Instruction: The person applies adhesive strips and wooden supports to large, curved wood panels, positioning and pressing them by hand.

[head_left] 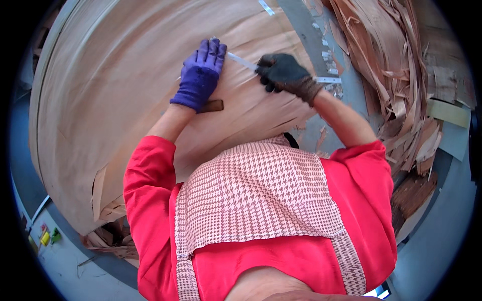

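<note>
A big stack of thin wood veneer sheets (115, 90) fills the left and middle. My left hand (200, 75), in a purple glove, lies flat on the top sheet with its fingers pressing on a strip of pale tape (242, 61). My right hand (283, 72), in a black glove, grips the same tape strip a little to the right and holds it against the veneer. A small dark patch (213, 106) shows on the sheet just below my left wrist. My red sleeves and a checked apron fill the lower part of the view.
A heap of torn veneer scraps (396, 75) lies at the right, beside a grey table surface (306, 25) with bits of tape. More scraps (108, 236) hang under the stack at lower left. Small coloured items (47, 236) lie on the grey floor at far left.
</note>
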### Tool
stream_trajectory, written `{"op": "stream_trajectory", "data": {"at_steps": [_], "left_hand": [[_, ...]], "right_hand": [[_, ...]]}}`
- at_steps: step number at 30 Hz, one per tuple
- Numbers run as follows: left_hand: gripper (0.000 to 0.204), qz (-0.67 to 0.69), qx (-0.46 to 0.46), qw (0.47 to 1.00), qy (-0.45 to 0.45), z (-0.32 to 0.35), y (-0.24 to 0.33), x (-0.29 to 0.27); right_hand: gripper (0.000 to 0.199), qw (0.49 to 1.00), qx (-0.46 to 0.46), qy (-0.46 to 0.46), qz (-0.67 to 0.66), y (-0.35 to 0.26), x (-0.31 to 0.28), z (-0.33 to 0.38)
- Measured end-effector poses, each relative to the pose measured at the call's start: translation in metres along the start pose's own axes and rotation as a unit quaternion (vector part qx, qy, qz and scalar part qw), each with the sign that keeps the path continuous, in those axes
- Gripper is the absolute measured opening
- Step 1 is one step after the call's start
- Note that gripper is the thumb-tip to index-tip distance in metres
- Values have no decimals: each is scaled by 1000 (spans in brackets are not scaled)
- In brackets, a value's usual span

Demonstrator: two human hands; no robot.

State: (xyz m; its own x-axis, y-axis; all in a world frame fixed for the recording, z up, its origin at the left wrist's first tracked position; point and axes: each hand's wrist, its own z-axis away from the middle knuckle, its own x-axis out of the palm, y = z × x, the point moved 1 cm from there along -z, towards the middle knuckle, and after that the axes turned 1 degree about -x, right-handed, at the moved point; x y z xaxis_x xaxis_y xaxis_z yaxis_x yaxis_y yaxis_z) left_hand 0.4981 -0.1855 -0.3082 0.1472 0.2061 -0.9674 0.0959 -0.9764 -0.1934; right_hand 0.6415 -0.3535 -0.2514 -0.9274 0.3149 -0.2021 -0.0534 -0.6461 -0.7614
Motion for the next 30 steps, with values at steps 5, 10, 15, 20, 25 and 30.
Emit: {"op": "stream_trajectory", "data": {"at_steps": [5, 10, 15, 20, 25, 30], "left_hand": [[53, -17, -1, 1000, -13, 2, -6, 0], [32, 154, -7, 979, 131, -20, 12, -35], [31, 388, 74, 916, 75, 9, 86, -66], [31, 335, 49, 936, 96, 12, 93, -54], [38, 277, 40, 956, 87, 7, 79, -36], [36, 267, 16, 959, 89, 11, 81, -23]], "right_hand": [[18, 964, -44, 106, 238, 14, -101, 25], [18, 636, -66, 383, 667, 101, -267, 153], [20, 910, 5, 412, 43, 109, -177, 202], [23, 969, 67, 199, -131, 105, -50, 166], [25, 954, 13, 84, -286, 72, 7, 110], [26, 944, -4, 95, -315, 57, 27, 52]]}}
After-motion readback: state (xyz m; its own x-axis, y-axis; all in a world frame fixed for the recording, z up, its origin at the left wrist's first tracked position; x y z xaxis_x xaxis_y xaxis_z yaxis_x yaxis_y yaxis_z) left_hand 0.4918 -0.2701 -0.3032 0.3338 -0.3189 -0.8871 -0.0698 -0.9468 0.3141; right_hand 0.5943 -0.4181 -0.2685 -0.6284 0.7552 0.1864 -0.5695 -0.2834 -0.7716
